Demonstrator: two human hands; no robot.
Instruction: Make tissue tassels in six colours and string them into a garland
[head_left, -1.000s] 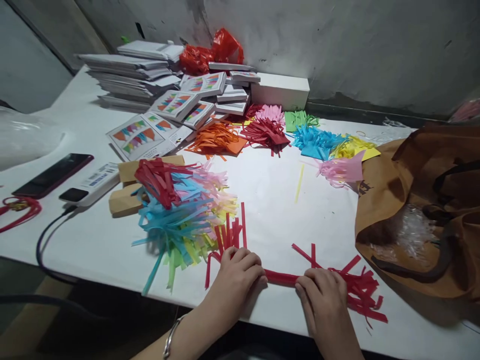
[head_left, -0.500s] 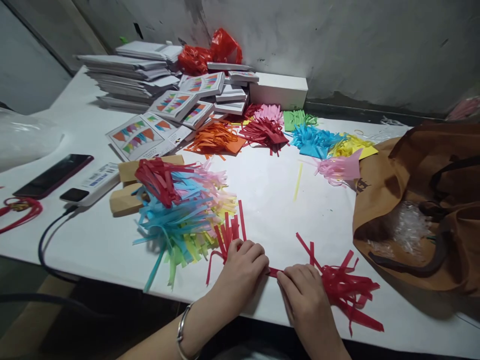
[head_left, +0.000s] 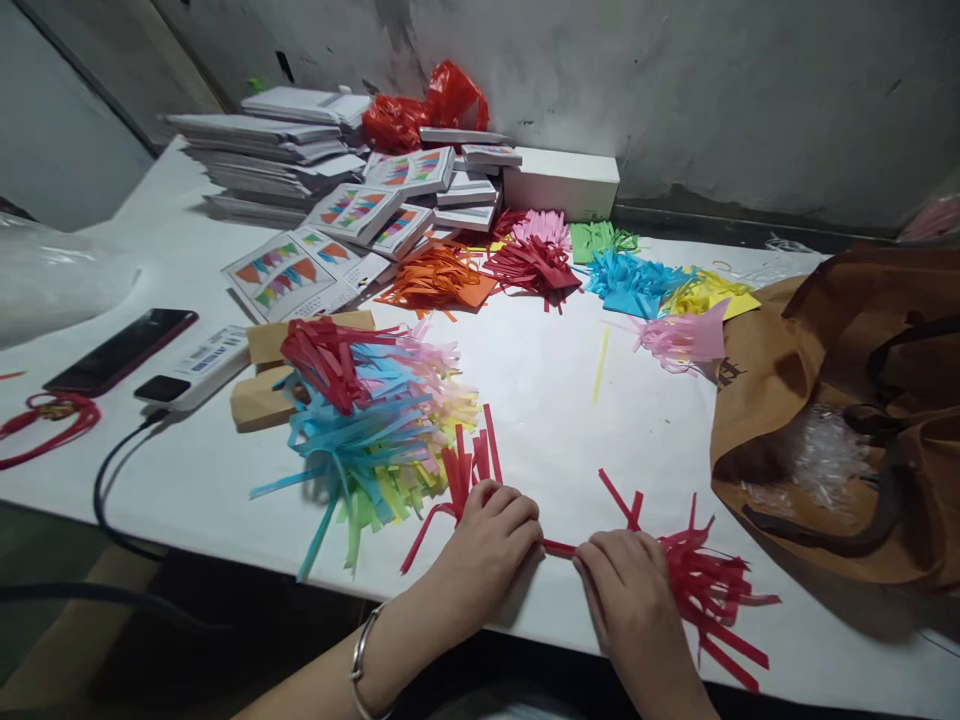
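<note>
A red fringed paper strip (head_left: 705, 585) lies along the near edge of the white table (head_left: 540, 420). My left hand (head_left: 487, 550) is closed over its left part, where red fringes stick up past the fingers. My right hand (head_left: 626, 590) is closed over the rolled middle, with red fringes spreading out to its right. A short bare stretch of the rolled strip shows between the two hands. Just left of my left hand sits a heap of finished fringed paper (head_left: 371, 420) in red, blue, pink, yellow and green.
Fringed paper piles in orange (head_left: 435, 278), red, pink, green, blue (head_left: 626, 282) and yellow lie farther back. Printed cards and white boxes (head_left: 559, 182) stack at the wall. A phone (head_left: 120, 350), power strip and cable lie left. A brown bag (head_left: 840, 420) sits right.
My hands drew closer together along the red strip, so less of its rolled middle shows. The fringes at the right bunched up beside my right hand. The view shifted slightly.
</note>
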